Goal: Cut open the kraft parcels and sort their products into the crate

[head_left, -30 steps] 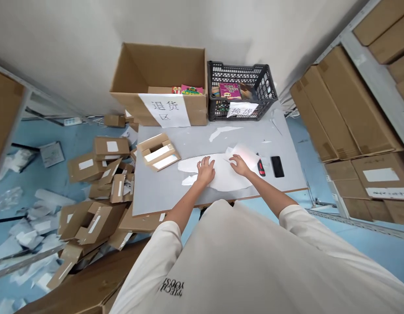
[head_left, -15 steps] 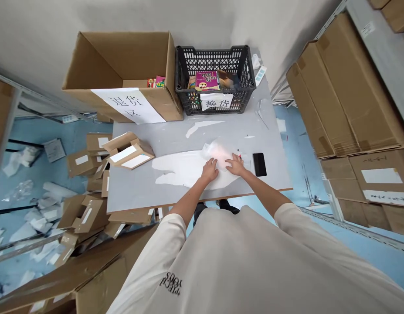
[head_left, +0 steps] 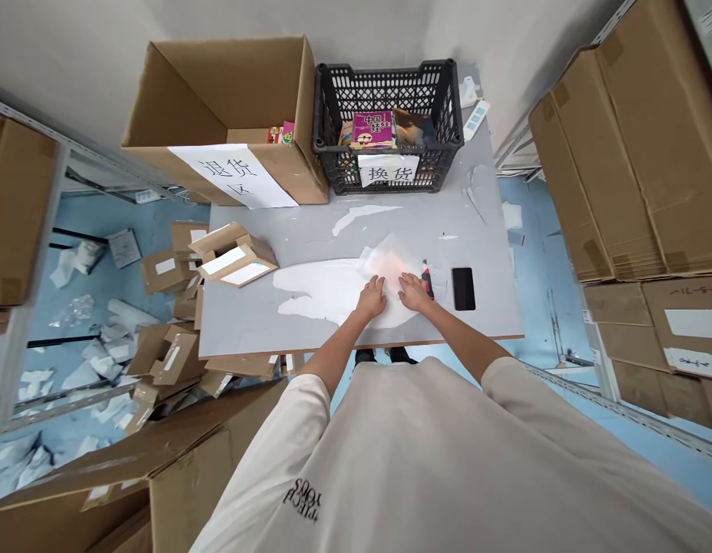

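Note:
A thin white wrapping sheet (head_left: 324, 290) lies spread on the table, its left end torn into strips. Its right part is folded over a flat pinkish item (head_left: 393, 263) that shows faintly through the layers. My left hand (head_left: 372, 296) grips the near left side of this fold, fingers curled onto the sheet. On the near right side, my right hand (head_left: 412, 293) has its fingers bent onto the same wrapping. Both sets of fingertips are partly hidden. A red and black box cutter (head_left: 428, 283) lies just beyond my right hand, touching or nearly touching it.
A phone (head_left: 463, 289) lies on the right of the grey table (head_left: 246, 322). An opened small carton (head_left: 237, 257) sits left. Behind are a large cardboard box (head_left: 217, 173) and a black crate (head_left: 389, 115) with books. Stacked cartons (head_left: 609, 169) stand right; cartons and scraps litter the left floor.
My hands have drawn slightly closer together on the wrapping, and the right fingers are less spread. The box cutter shows more plainly. The camera view has shifted a little.

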`<action>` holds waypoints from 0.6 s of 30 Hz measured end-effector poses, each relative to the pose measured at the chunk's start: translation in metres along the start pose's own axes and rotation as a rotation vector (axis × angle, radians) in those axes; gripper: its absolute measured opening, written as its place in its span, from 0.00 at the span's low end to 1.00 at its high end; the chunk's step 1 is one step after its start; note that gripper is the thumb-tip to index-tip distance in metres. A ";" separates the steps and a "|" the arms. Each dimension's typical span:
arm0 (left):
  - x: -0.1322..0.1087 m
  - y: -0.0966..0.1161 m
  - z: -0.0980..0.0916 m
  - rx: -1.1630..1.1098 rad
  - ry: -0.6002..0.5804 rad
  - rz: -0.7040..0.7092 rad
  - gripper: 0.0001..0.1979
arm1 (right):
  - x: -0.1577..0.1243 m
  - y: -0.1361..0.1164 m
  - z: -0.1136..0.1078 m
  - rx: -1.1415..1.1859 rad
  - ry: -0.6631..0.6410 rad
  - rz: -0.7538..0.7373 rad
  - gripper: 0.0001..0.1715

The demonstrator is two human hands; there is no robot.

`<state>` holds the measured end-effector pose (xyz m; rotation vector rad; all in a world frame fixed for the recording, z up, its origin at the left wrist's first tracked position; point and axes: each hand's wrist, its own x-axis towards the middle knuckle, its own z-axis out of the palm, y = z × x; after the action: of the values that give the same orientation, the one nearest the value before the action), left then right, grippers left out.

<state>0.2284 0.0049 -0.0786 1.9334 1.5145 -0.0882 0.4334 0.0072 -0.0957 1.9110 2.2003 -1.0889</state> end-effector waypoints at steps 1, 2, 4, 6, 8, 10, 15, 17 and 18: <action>0.000 0.000 0.000 0.000 0.009 0.005 0.39 | 0.000 -0.001 0.001 0.002 -0.001 -0.018 0.37; -0.001 0.000 0.000 0.002 0.022 0.010 0.39 | -0.002 -0.003 0.002 0.007 -0.015 -0.034 0.37; -0.002 -0.002 -0.002 0.015 0.051 0.023 0.39 | -0.005 -0.009 0.004 0.026 -0.066 -0.061 0.38; -0.003 -0.004 -0.005 0.033 0.060 0.030 0.39 | -0.008 -0.017 0.006 0.054 -0.118 -0.096 0.39; -0.003 -0.009 -0.007 0.051 0.049 0.028 0.39 | -0.011 -0.026 0.008 0.095 -0.167 -0.149 0.40; -0.002 -0.015 -0.006 0.072 0.025 0.027 0.39 | -0.015 -0.034 0.010 0.147 -0.210 -0.216 0.39; -0.001 -0.029 0.007 0.102 -0.040 -0.017 0.37 | -0.020 -0.031 0.009 0.229 -0.124 -0.251 0.31; -0.002 -0.032 0.011 0.098 -0.023 -0.017 0.36 | -0.016 -0.023 0.005 0.187 0.020 -0.120 0.29; -0.002 -0.033 0.013 0.099 -0.010 -0.013 0.35 | -0.013 -0.018 0.002 0.151 0.090 -0.030 0.28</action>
<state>0.2032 -0.0007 -0.1024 1.9977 1.5419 -0.1810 0.4193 -0.0051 -0.0829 2.0312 2.2600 -1.2301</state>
